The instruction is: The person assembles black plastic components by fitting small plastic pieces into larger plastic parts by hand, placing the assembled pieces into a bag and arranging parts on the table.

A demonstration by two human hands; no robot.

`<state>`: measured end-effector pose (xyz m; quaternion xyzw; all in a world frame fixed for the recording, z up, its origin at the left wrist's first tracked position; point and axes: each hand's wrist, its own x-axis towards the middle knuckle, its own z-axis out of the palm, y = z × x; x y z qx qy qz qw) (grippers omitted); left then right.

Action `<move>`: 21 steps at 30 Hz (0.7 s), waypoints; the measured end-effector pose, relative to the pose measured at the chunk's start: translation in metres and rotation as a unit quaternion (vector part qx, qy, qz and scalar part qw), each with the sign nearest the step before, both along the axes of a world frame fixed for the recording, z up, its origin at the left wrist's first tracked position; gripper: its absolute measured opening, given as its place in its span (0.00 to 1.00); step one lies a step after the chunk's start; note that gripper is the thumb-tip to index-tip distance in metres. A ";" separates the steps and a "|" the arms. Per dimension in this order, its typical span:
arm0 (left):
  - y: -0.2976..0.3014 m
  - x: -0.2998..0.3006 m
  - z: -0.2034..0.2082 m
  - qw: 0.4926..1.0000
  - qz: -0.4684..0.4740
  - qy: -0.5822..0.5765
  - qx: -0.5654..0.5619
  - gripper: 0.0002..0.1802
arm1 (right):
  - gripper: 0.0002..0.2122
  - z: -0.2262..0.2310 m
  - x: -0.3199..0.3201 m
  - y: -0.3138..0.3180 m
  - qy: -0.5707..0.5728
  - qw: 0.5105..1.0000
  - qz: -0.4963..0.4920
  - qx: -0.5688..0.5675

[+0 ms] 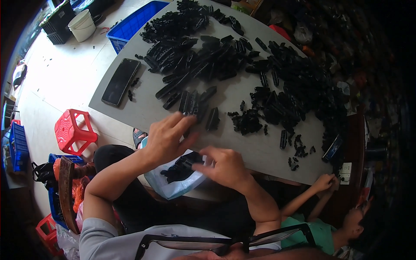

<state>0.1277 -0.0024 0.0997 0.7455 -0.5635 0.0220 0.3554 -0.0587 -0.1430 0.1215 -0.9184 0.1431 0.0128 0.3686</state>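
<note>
My left hand [167, 136] reaches over the near edge of the table, its fingertips against a small group of black plastic strips [189, 103]. Motion blurs the thumb and fingers, and whether the dark piece between them is gripped I cannot make out. My right hand [227, 168] hovers over a pale plastic bag [162, 184], thumb and forefinger apart with nothing visible between them. Inside that bag, at my lap, lie black plastic pieces [180, 169]. A single black piece [212, 119] rests on the table just beyond my hands.
Heaps of black parts [299, 82] cover much of the grey table [147, 93]. A phone [121, 82] lies at its left edge. Beyond stand a blue crate [134, 21], a white bucket [82, 25] and a red stool [74, 131]. Another person's hands [326, 183] are at the right corner.
</note>
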 end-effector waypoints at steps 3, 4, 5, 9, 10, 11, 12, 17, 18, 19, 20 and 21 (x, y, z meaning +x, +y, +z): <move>-0.021 0.003 -0.004 0.999 0.018 -0.027 -0.034 0.25 | 0.18 -0.014 0.010 -0.011 -0.071 0.989 -0.096 -0.089; -0.024 0.005 -0.005 0.998 0.023 -0.038 -0.034 0.25 | 0.19 -0.019 0.015 -0.016 -0.138 0.969 -0.156 -0.135; -0.027 0.006 -0.007 0.998 0.023 -0.038 -0.034 0.25 | 0.21 -0.023 0.021 -0.021 -0.164 0.954 -0.170 -0.183; -0.029 0.016 -0.013 0.998 0.023 -0.056 0.031 0.24 | 0.20 -0.030 0.033 -0.027 -0.120 0.957 -0.164 -0.207; -0.029 0.017 -0.013 0.996 0.027 -0.068 0.043 0.24 | 0.18 -0.032 0.034 -0.028 -0.122 0.955 -0.163 -0.216; -0.030 0.018 -0.013 0.996 0.028 -0.068 0.043 0.24 | 0.17 -0.033 0.034 -0.029 -0.123 0.953 -0.161 -0.225; -0.031 0.018 -0.013 0.997 0.031 -0.066 0.034 0.23 | 0.17 -0.033 0.034 -0.029 -0.123 0.953 -0.161 -0.225; -0.031 0.024 -0.016 0.998 0.031 -0.053 0.004 0.21 | 0.13 -0.038 0.030 -0.033 -0.154 0.945 -0.176 -0.229; -0.030 0.026 -0.016 0.998 0.038 -0.050 0.002 0.20 | 0.13 -0.039 0.028 -0.033 -0.155 0.945 -0.176 -0.230; -0.029 0.027 -0.016 0.998 0.045 -0.047 0.001 0.20 | 0.11 -0.037 0.027 -0.033 -0.137 0.945 -0.187 -0.232; -0.029 0.028 -0.014 0.998 0.045 -0.048 0.000 0.20 | 0.09 -0.035 0.027 -0.033 -0.120 0.944 -0.198 -0.234; -0.028 0.028 -0.011 0.997 0.048 -0.048 -0.025 0.19 | 0.09 -0.033 0.026 -0.032 -0.121 0.944 -0.198 -0.234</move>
